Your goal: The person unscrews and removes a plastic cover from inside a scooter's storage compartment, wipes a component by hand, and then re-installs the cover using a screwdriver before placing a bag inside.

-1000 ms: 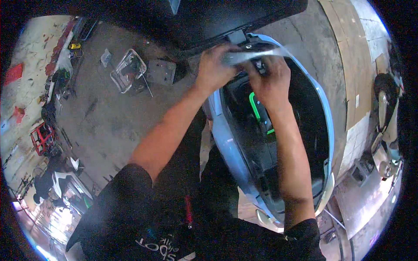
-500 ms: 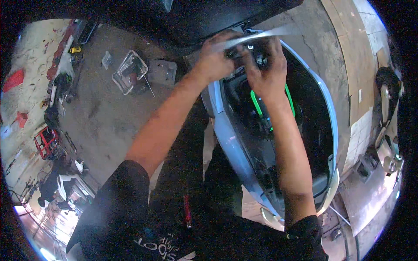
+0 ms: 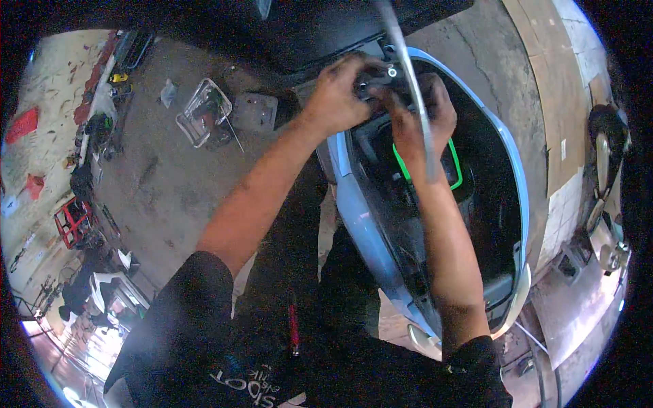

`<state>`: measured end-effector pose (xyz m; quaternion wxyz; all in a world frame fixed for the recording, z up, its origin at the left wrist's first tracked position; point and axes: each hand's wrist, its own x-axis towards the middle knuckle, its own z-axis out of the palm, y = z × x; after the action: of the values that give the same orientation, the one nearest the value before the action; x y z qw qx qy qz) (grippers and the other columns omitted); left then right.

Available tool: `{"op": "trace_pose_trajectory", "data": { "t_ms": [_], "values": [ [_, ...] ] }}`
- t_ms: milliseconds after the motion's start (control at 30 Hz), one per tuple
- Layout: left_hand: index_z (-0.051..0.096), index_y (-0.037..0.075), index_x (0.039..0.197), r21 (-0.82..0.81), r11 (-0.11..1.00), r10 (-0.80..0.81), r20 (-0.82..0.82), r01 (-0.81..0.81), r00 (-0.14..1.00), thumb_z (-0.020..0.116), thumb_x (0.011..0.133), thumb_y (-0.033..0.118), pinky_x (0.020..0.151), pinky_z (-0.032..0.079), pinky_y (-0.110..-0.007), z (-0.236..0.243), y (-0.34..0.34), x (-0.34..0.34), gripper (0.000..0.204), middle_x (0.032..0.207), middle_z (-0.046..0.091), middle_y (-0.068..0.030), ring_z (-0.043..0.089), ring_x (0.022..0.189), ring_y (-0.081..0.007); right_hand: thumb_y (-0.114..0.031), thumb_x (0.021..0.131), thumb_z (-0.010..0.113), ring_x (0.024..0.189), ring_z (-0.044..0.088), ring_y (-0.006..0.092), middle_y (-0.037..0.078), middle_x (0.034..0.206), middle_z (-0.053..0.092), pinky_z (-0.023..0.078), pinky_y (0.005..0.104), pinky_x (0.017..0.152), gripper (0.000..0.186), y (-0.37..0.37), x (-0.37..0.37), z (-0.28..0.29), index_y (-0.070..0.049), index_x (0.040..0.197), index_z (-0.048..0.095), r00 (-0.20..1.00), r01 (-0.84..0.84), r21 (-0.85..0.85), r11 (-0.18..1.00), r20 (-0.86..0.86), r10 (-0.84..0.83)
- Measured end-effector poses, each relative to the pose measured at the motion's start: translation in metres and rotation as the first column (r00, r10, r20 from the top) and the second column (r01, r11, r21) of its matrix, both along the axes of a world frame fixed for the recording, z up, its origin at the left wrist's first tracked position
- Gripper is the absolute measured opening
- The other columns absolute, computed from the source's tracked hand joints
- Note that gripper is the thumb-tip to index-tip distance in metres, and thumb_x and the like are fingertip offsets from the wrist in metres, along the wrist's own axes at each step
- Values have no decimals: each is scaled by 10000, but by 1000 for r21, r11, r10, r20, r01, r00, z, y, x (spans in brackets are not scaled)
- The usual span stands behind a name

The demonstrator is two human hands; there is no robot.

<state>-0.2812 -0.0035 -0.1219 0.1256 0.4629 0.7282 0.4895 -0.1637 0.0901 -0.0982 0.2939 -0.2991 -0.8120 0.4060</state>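
Both hands meet at the front end of a light-blue scooter body with a black storage well. My left hand is closed, its fingers curled around a dark part at the well's front rim; what exactly they grip is hidden. Beside it my right hand has bent fingers, partly hidden. Over it crosses a long silvery bar, smeared by motion, which looks like the crossbar of a T-handle wrench; its shaft is hidden by the hand. A bright green outline shows in the well behind my right wrist.
A large black panel overhangs the front of the scooter. On the floor to the left lie a metal-rimmed tray and a flat grey tray. A red crate stands farther left. Cardboard covers the floor on the right.
The silvery bar has swung from nearly level to steeply upright across my right hand. My right hand has shifted slightly down; my left has barely moved.
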Motion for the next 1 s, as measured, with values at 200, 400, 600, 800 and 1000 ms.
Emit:
{"op": "trace_pose_trajectory", "data": {
  "t_ms": [200,400,600,800,1000],
  "values": [
    [616,41,901,56,998,18,51,-21,999,742,594,73,787,505,-344,-23,-3,-3,333,909,643,-129,633,857,-291,-131,714,721,882,601,356,191,977,593,482,364,773,424,2,0,19,8,1076,549,981,-166,77,983,-85,173],
    [649,69,878,30,999,37,12,-38,999,804,601,199,789,501,-335,-14,1,3,343,878,656,-102,639,837,-264,-10,702,630,1078,525,331,159,1154,567,438,387,892,459,25,21,45,-23,1154,554,975,-221,166,961,49,216],
    [660,76,868,1,999,54,75,-54,996,776,656,242,786,499,-351,-10,3,9,293,896,665,-101,641,842,-266,-109,671,577,1099,496,293,82,1026,614,436,400,881,250,59,-7,124,-64,898,673,621,-776,552,305,584,524],
    [642,75,955,-96,982,166,48,-160,985,704,721,161,816,482,-387,-6,7,27,257,965,649,-142,616,920,-317,-412,859,518,682,582,421,256,696,587,461,505,653,455,55,-21,114,-8,677,620,617,-441,165,882,769,164],
    [611,78,1002,-20,998,61,101,-59,993,635,723,48,825,477,-379,6,10,34,281,976,635,-146,600,941,-321,-260,790,542,914,584,318,164,842,643,455,424,815,245,64,-7,159,-66,853,677,668,-666,407,626,699,256]
  ]
}}
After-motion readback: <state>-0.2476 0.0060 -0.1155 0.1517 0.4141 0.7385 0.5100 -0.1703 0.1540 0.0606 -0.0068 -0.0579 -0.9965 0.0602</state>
